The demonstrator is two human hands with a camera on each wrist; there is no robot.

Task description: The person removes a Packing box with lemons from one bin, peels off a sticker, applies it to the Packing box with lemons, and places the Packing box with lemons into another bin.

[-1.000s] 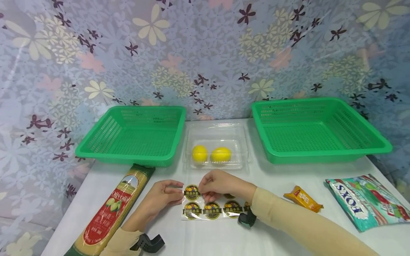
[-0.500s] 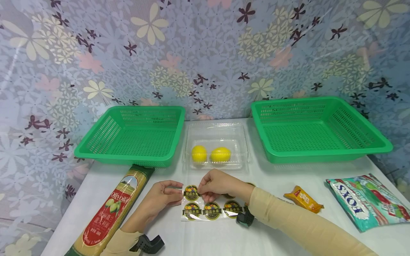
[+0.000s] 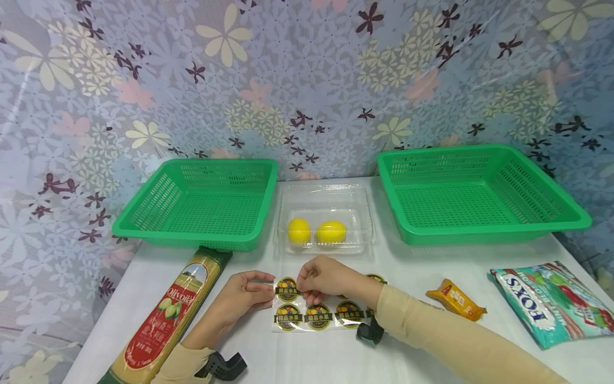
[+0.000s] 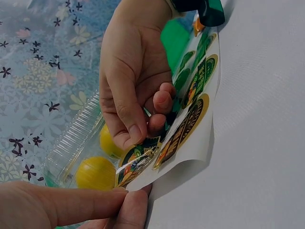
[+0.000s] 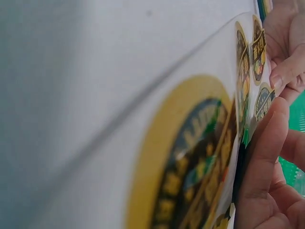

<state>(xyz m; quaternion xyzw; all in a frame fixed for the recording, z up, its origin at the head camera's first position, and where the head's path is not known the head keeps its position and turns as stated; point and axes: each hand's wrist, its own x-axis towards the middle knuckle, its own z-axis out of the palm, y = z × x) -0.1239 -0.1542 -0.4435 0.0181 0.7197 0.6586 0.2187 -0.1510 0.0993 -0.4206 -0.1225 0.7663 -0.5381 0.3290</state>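
A sheet of round fruit stickers, black and gold with pictures of fruit, is in front of me in the head view. My left hand pinches its left edge between thumb and forefinger. Thumb and forefinger of my right hand pinch the edge of the upper left sticker. The left wrist view shows that sticker under the right fingertips, while the sheet's near edge curls up. How far the sticker is peeled, I cannot tell. The right hand hides part of the upper row.
Behind the hands, a clear plastic box holds two lemons. Green baskets flank it, one left and one right. A spaghetti pack lies left; an orange snack packet and FOX'S candy bag lie right.
Both hands stay almost where they were, pinching the same places. The whole head view shifts only slightly.
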